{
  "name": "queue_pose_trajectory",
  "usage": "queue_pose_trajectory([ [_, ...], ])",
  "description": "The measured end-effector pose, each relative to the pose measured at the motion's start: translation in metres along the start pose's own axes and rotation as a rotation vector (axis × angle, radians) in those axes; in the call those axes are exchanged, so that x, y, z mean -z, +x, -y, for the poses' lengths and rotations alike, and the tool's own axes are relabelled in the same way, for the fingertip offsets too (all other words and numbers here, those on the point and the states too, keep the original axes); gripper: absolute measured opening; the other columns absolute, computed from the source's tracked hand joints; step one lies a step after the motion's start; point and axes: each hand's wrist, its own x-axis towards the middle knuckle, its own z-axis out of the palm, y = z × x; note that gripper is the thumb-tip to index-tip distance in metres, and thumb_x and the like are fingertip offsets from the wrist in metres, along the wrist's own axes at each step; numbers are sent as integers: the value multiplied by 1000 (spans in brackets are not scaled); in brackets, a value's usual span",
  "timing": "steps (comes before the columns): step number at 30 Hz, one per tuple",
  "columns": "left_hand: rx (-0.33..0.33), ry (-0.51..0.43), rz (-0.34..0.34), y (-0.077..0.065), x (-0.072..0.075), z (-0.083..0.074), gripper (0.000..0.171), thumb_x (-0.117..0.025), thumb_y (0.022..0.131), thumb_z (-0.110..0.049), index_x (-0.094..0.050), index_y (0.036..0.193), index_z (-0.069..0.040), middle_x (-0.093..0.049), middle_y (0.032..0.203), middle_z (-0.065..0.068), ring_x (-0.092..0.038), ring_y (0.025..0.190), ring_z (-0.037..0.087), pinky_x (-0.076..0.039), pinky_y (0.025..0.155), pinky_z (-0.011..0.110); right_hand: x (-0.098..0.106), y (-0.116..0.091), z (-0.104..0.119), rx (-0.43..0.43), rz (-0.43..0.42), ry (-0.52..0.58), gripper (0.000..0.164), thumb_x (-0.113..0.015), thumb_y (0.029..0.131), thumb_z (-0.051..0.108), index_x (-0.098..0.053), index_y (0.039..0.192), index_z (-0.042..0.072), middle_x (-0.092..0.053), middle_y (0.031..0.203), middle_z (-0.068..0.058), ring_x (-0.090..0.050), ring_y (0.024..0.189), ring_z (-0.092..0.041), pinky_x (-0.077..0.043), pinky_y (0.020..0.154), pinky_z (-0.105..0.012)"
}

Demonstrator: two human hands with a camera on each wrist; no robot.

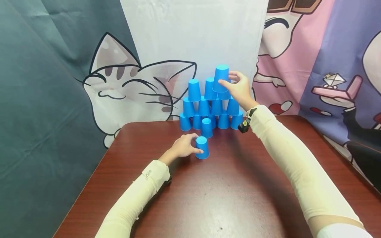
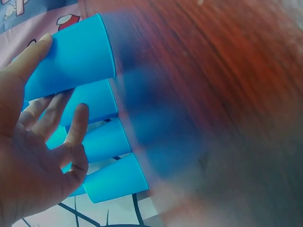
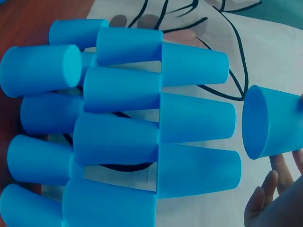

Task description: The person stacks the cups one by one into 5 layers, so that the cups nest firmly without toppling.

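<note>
Upside-down blue plastic cups form a tiered stack at the back of the table, three rows high. My right hand grips one blue cup by its sides, raised at the level of the top row. In the right wrist view that cup hangs rim-down, apart from the top-row cups. My left hand holds another upside-down cup low at the tabletop, thumb on the near side. Just behind it stands a single cup, in front of the stack.
The brown wooden table reaches back to a printed cloth backdrop with cartoon figures, close behind the stack. A black wrist device sits on my right sleeve, near the stack's right side.
</note>
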Motion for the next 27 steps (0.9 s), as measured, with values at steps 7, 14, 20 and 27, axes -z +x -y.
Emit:
queue_pose_trajectory([
  [7,33,17,-14,-4,2,4,65,-82,77,-48,-60,129,-17,-68,114,0,-61,100,18,-55,77,42,-6,16,4,-67,7,10,67,-74,85,50,-53,139,15,-56,141,-8,-54,125,-25,-43,106,-44],
  [14,21,-1,-5,-1,-2,3,65,-81,78,-49,-59,129,-17,-68,115,1,-62,103,21,-54,78,42,-6,27,14,-149,-14,62,67,-73,85,50,-53,140,17,-55,142,-7,-52,130,-25,-39,109,-45],
  [20,22,15,-1,0,-1,1,64,-81,78,-49,-59,129,-17,-68,114,0,-61,102,19,-54,76,40,-6,36,15,-142,-9,49,66,-73,87,48,-51,141,16,-53,143,-7,-52,130,-24,-39,110,-45],
  [27,34,19,15,1,-2,0,66,-81,78,-50,-59,131,-17,-68,118,1,-61,107,21,-54,82,44,-6,45,11,-149,10,9,67,-71,87,49,-50,142,16,-52,145,-8,-51,132,-24,-38,110,-43],
])
